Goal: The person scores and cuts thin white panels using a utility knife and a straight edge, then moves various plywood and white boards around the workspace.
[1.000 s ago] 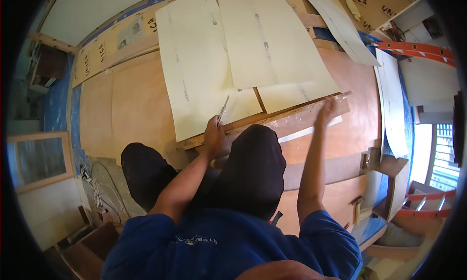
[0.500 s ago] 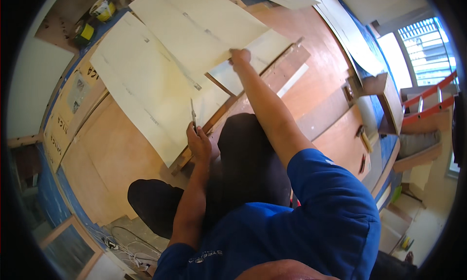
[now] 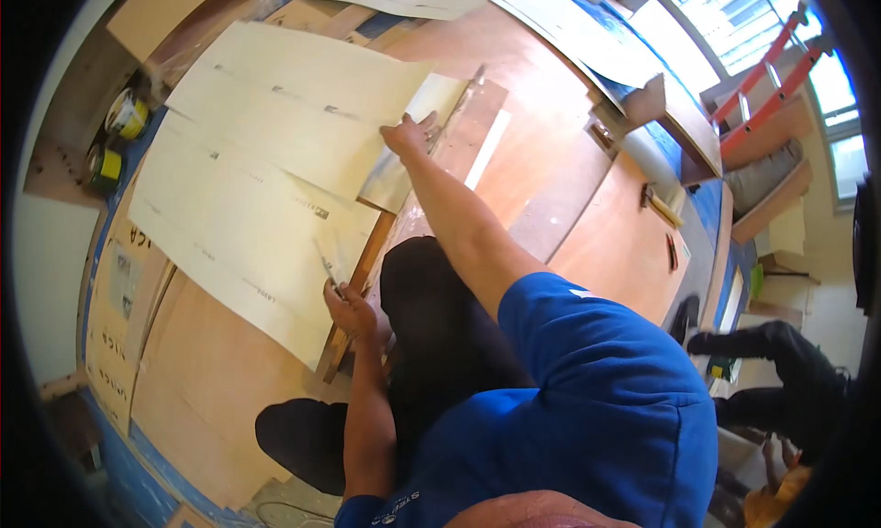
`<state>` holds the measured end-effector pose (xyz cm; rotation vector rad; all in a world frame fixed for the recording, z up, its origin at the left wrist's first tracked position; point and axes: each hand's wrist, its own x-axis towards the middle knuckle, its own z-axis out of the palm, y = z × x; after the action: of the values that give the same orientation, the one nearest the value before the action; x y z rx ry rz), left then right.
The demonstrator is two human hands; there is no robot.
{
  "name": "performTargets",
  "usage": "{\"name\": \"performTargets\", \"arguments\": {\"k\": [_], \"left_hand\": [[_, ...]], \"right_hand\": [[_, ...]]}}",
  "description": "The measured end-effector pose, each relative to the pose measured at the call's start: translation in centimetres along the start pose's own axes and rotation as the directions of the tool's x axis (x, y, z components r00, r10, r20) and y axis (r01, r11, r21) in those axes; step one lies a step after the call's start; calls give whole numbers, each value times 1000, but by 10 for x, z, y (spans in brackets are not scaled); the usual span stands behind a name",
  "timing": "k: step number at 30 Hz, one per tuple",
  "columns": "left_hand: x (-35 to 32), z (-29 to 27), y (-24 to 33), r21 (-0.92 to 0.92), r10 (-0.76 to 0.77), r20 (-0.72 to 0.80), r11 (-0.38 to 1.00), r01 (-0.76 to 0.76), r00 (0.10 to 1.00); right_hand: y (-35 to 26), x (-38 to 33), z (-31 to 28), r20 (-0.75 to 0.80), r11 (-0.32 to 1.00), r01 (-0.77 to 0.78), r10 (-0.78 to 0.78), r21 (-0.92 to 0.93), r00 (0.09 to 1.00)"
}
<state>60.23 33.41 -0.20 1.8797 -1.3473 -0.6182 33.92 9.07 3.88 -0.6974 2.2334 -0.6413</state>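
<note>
One slim tool (blurred) pinched in left hand; right hand, nearer, fingers spread, meets upper sheet, long axis toward ten o'clock.

The left fingers are gripping a slim cutter, blurred, its blade pointing away over a cream sheet. Beyond them, the right fingers are spreading at another cream sheet's edge. A wooden strip is lying just right of the left fingers; a hammer is lying well right of both.
</note>
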Motion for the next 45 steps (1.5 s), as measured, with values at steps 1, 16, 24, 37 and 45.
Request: {"name": "performTargets", "arguments": {"k": [1, 16, 24, 37, 45], "left_hand": [[-4, 4, 7, -4, 2, 14, 1000, -2, 1000], [-6, 1, 20, -11, 40, 13, 999, -40, 999], [-8, 1, 23, -2, 40, 1, 999, -40, 999], [-12, 7, 17, 14, 33, -1, 999, -33, 999], [-8, 6, 14, 1, 73, -59, 997, -73, 996]], "right_hand": [[8, 7, -6, -27, 995, -40, 43, 96, 999], [34, 33, 9, -82, 992, -45, 36, -115, 996], [31, 37, 24, -103, 976, -218, 215, -18, 971], [-28, 34, -48, -240, 993, -76, 53, -88, 969], [8, 29, 5, -151, 985, -136, 119, -106, 981]]}}
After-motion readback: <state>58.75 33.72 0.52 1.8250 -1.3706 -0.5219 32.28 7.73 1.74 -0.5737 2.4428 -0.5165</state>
